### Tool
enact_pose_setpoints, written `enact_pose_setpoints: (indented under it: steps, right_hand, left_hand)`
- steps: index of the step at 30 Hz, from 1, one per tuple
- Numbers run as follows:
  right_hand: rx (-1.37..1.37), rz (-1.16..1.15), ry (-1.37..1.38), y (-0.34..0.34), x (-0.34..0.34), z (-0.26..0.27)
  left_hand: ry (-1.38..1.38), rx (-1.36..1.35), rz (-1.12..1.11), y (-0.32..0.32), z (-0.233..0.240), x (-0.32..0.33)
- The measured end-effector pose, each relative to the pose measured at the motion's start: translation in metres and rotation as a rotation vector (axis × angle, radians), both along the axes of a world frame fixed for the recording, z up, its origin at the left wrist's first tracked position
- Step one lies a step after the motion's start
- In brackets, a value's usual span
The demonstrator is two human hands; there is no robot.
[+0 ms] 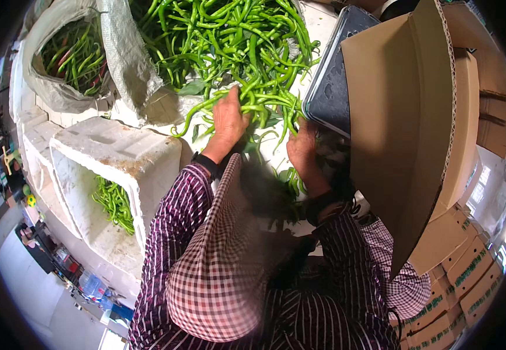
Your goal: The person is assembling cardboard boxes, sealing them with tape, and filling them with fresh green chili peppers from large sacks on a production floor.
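Note:
Long green chili peppers (240,39) lie heaped on a pale surface in front of me, with some leaves among them. My left hand (227,119) is at the near edge of the heap, its fingers closed around several chilies that stick out on both sides. To its right, my right hand (302,142) touches the tips of other chilies; its fingers are partly hidden in shadow, so its grip is unclear. Loose leaves and a few chilies lie between and below the hands. A checked cloth (218,271) covers part of the lower view.
A white foam box (117,140) on its side at left holds green chilies. Behind it stands a woven sack (67,98) with green and red chilies. At right, an open cardboard carton (393,109) leans beside a dark flat-topped device (334,74). Stacked cartons (467,271) fill the lower right.

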State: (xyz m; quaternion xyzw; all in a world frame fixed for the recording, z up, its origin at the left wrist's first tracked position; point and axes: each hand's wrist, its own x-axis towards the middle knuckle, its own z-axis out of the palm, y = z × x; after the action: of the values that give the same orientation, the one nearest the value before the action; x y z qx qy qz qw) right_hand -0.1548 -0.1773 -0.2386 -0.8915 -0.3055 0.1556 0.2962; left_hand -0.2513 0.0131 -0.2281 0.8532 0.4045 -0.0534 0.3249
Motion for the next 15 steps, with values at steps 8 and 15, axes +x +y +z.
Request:
enact_pose_setpoints:
  steps: [8, 15]
  right_hand:
    - [-0.166, 0.109, 0.095, 0.014, 0.007, 0.008]
    - [-0.129, 0.065, 0.452, 0.011, -0.002, 0.004]
  left_hand:
    - [-0.035, 0.225, -0.022, 0.004, 0.002, -0.009]
    - [-0.078, 0.100, 0.000, 0.009, 0.010, -0.025]
